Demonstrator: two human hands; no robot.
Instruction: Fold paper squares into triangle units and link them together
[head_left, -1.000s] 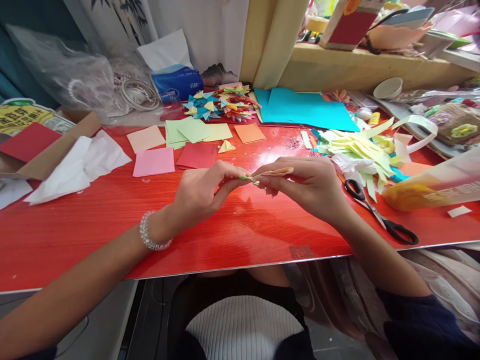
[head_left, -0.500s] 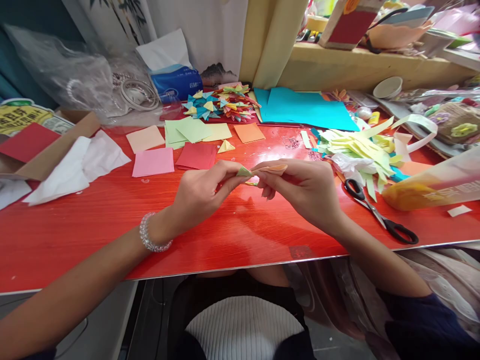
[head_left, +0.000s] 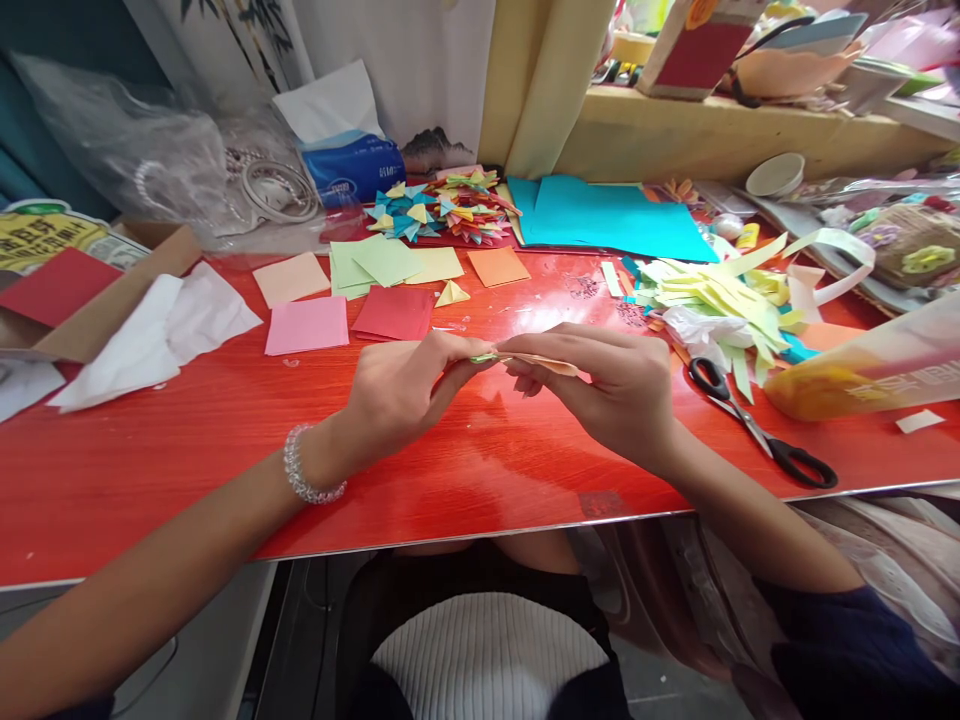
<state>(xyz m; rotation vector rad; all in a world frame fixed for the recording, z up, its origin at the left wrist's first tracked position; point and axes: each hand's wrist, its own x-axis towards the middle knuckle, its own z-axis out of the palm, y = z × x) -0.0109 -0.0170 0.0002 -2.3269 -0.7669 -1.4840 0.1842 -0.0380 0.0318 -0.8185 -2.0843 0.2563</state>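
Note:
Above the red table (head_left: pixel 450 480), my left hand (head_left: pixel 397 390) pinches a small piece of folded paper (head_left: pixel 551 364) at its green end. My right hand (head_left: pixel 615 385) pinches the peach part of the same paper, seen nearly edge-on between my fingers. Its fold is mostly hidden by my fingertips. Just beyond my hands lie a small yellow folded piece (head_left: pixel 452 293) and a stack of red paper squares (head_left: pixel 394 313). Pink squares (head_left: pixel 307 326) are to the left of the red ones.
Black-handled scissors (head_left: pixel 761 430) lie right of my right hand. Behind them is a heap of yellow-green paper strips (head_left: pixel 712 300), with a bottle (head_left: pixel 862 365) alongside. Blue sheets (head_left: pixel 615 215) and a pile of folded paper pieces (head_left: pixel 442 208) lie at the back. White tissue (head_left: pixel 165 325) is at left.
Both hands have tilted slightly and dropped a little. The folded paper has turned more edge-on, so less of its green end shows.

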